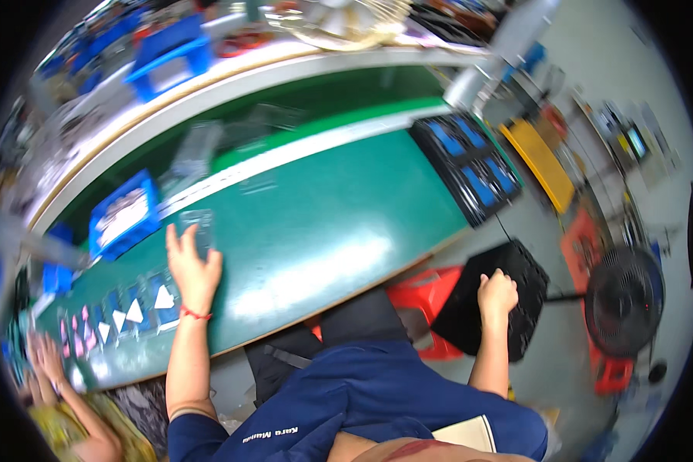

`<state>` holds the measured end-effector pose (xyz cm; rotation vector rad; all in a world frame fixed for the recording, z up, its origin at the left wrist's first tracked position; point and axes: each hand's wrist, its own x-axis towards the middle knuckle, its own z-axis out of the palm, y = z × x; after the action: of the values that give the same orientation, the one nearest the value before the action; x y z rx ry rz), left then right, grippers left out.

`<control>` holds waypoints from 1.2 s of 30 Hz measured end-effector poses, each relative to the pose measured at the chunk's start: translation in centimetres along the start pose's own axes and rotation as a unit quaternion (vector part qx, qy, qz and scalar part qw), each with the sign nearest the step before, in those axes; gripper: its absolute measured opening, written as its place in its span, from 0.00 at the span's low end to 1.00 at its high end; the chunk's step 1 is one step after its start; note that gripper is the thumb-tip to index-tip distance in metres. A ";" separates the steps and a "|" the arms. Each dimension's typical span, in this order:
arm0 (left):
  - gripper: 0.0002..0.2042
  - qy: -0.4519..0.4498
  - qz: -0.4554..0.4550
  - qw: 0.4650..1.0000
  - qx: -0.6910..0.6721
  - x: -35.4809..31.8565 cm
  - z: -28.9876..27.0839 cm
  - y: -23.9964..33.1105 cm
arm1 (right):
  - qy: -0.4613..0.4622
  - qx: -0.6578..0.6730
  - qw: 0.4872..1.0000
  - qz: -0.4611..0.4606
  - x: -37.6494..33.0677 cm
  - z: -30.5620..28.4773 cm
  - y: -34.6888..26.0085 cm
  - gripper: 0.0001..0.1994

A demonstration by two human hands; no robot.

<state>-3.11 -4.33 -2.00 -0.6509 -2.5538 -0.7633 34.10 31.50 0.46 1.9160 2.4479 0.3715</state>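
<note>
My left hand (195, 266) is stretched out over the green table, thumb and fingers apart. Its fingertips reach a small clear plastic piece (200, 225), which is blurred; the hand is not closed round it. Left of that hand, a row of small dark blue pieces (164, 299), some with white triangular parts, lies along the table. My right hand (498, 292) is closed, with curled fingers, over a black tray-like thing (470, 296) by the red stool. Anything inside those fingers is hidden.
A blue bin (123, 215) of small parts stands at the table's far left. At its right end sits a black tray (470, 165) with blue pieces. A black fan (624, 300) stands to the right. Another person's hands (46, 358) are at the lower left, near pink pieces (78, 333).
</note>
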 end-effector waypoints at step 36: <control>0.06 -0.209 -0.257 0.625 -0.707 1.2 4.2 6.4 | -0.302 0.597 0.569 -0.479 -3.6 -6.8 -33.3 0.42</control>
<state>-1.66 3.28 -2.07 -0.4243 -1.8859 -3.2185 2.12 19.46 0.18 0.0429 2.6533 -1.9281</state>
